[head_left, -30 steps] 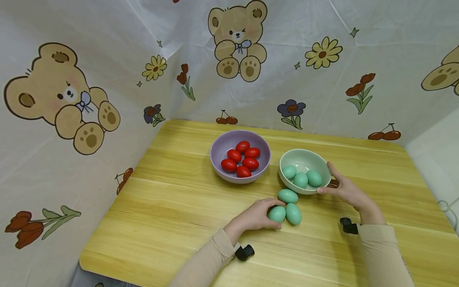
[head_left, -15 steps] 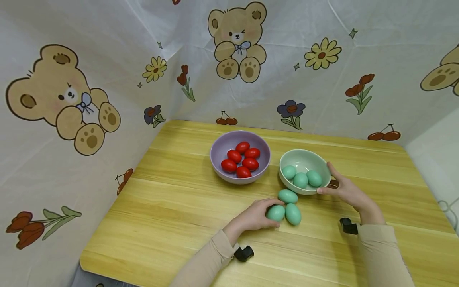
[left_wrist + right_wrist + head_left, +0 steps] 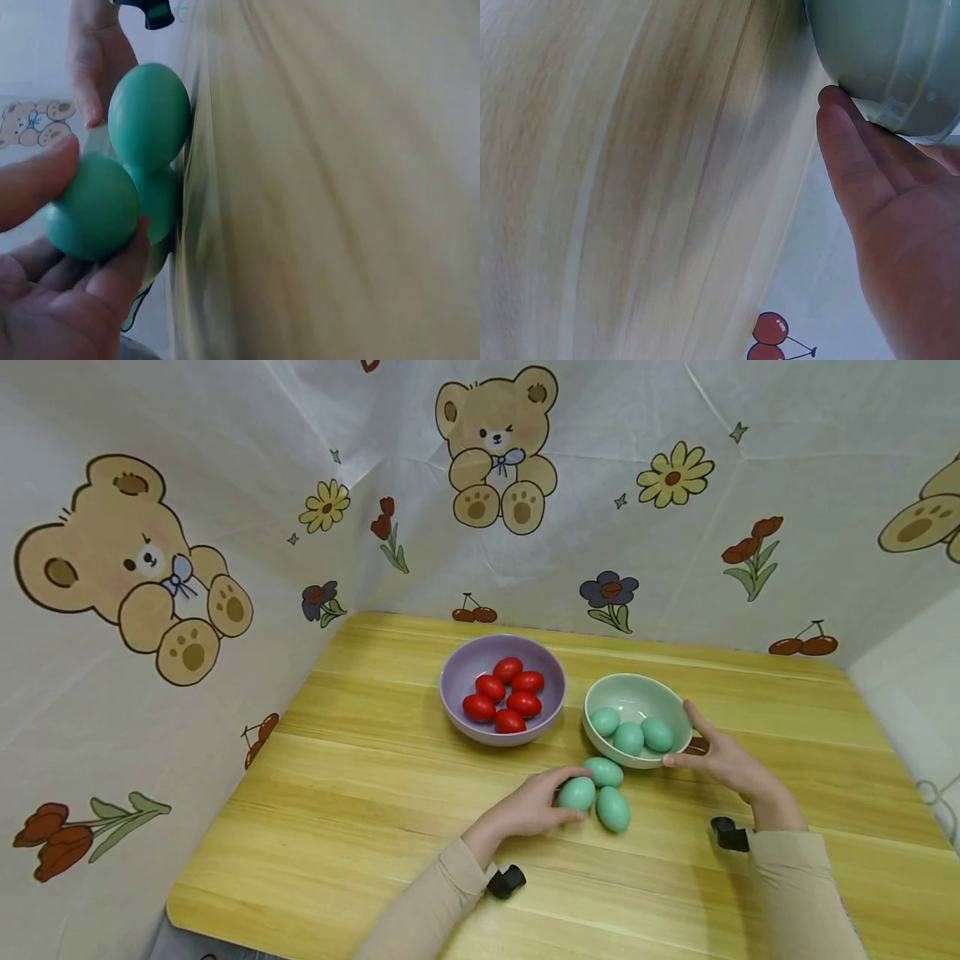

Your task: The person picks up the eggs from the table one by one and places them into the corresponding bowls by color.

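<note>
In the head view my left hand [image 3: 531, 806] pinches a green egg [image 3: 576, 795] between thumb and fingers. The left wrist view shows this egg [image 3: 94, 206] raised off the wooden surface. Two more green eggs, one near the bowl [image 3: 603, 772] and one closer to me [image 3: 613, 810], lie touching or nearly so on the table. My right hand [image 3: 723, 760] holds the right side of a pale green bowl [image 3: 637, 687], thumb at the near rim and fingers around the outside. Three green eggs [image 3: 628, 738] lie inside it. The right wrist view shows fingers against the bowl's outer wall [image 3: 885, 60].
Left of the green bowl stands a purple bowl [image 3: 455, 693] with several red eggs [image 3: 508, 693]. Both bowls are on a wooden table [image 3: 337, 810]. A cloth printed with bears and flowers [image 3: 285, 452] hangs behind and to the left. Each wrist carries a black camera mount [image 3: 507, 882].
The left hand has lifted its egg slightly and shifted it a little away from me, apart from the egg beside it. My right hand and the bowl stay in place.
</note>
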Available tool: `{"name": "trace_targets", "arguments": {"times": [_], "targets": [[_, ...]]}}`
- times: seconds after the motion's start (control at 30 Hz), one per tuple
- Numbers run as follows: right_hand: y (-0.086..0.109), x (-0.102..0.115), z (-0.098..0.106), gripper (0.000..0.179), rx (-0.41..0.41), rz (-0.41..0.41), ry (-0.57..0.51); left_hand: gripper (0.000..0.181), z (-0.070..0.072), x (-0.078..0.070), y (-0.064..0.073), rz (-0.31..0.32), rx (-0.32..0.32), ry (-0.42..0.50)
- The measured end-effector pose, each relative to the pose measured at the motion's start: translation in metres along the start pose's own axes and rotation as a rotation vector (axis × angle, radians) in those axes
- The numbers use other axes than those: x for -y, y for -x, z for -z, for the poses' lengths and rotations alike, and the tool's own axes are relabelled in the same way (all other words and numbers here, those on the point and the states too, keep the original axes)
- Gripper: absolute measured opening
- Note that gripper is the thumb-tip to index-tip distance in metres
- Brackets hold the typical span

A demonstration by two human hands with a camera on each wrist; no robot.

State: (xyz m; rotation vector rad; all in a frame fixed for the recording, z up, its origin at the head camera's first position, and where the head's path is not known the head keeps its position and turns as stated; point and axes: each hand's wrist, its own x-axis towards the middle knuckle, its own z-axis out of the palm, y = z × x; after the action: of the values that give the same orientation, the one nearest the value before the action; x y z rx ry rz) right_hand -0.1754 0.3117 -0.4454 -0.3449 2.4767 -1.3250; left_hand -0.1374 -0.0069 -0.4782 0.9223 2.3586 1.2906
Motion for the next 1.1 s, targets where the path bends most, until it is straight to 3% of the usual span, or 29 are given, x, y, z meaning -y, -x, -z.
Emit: {"name": "trace_targets", "arguments": {"times": [0.37, 0.63, 0.77, 1.1], "targets": [[0.001, 0.000, -0.001, 0.100, -0.004, 0.000, 0.000, 0.058, 0.015, -0.009, -0.012, 0.035, 0.018, 0.158], [0.001, 0.001, -0.001, 0.099, -0.002, 0.000, 0.001, 0.056, 0.026, -0.016, -0.028, -0.010, -0.058, 0.282], [0.000, 0.001, 0.000, 0.099, -0.002, -0.002, 0.003, 0.058, 0.032, -0.020, -0.037, -0.002, -0.090, 0.291], [0.000, 0.000, -0.003, 0.099, -0.003, 0.007, -0.008, 0.059, 0.037, -0.029, -0.066, 0.019, -0.140, 0.197]]}}
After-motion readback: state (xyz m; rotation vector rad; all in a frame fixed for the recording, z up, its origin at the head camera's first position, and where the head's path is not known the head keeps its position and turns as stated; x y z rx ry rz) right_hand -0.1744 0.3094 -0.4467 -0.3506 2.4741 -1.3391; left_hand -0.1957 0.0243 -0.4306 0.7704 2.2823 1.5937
